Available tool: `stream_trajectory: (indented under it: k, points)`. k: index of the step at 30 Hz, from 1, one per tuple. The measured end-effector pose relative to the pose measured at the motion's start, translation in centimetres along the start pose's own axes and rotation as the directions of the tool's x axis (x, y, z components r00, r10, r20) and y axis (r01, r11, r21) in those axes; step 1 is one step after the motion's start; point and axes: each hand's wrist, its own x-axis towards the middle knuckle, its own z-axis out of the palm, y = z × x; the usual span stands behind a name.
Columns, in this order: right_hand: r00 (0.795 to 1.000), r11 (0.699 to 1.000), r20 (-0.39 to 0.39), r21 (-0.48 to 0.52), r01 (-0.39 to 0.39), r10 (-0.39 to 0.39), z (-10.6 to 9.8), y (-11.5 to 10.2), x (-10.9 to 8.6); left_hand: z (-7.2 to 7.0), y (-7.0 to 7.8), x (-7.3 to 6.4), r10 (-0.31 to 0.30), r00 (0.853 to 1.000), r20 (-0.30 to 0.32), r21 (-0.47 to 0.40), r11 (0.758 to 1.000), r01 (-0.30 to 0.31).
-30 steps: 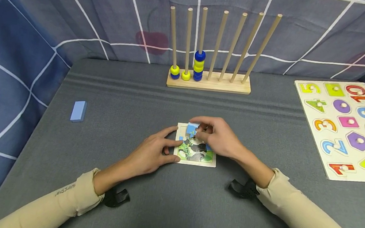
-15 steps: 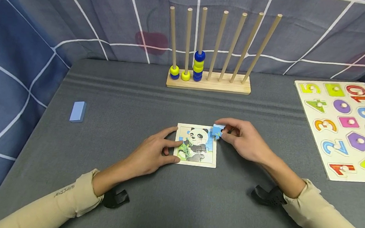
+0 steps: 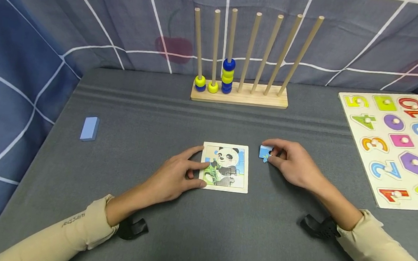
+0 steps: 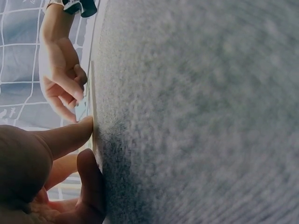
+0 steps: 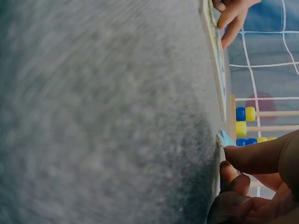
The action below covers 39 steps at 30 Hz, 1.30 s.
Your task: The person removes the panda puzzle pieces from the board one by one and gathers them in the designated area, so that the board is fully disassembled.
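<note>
A panda jigsaw in a pale wooden tray [image 3: 222, 188] lies in the middle of the table; its picture's upper left shows a pale area. My left hand [image 3: 174, 173] rests at the tray's left side, thumb at the lower corner, one finger at the upper corner and another lying over the rim. To the right of the tray, my right hand [image 3: 292, 161] pinches a blue jigsaw piece [image 3: 265, 151] between thumb and fingers. In the right wrist view the thumb is against that piece [image 5: 225, 138], close to the tabletop.
Behind the tray stands a wooden peg rack [image 3: 238, 99] with blue and yellow beads on its three left pegs. A number and shape puzzle board [image 3: 376, 163] lies at the right. Far left sits a blue block [image 3: 89, 128]. A checked curtain [image 3: 129, 13] hangs behind the table.
My right hand has carried the blue piece from above the tray to the right, beyond its edge, uncovering the panda's head. The left hand has stayed in place.
</note>
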Motion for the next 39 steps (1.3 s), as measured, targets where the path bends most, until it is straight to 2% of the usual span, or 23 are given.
stream_trajectory:
  k: [7,15,39]
  points:
    - [0.999,0.997,-0.033,-0.083,0.004,-0.006,0.23,0.13,0.08,0.08,0.01,0.07,0.0,1.0,-0.005,-0.001,1.0,0.0]
    - [1.0,0.989,-0.022,-0.144,0.017,-0.021,0.31,0.0,0.1,0.08,-0.04,0.03,-0.001,1.0,-0.005,0.002,1.0,0.001]
    - [0.999,0.992,-0.022,-0.121,0.043,-0.046,0.22,0.1,0.15,0.09,0.0,0.06,-0.022,1.0,0.004,-0.011,1.0,0.022]
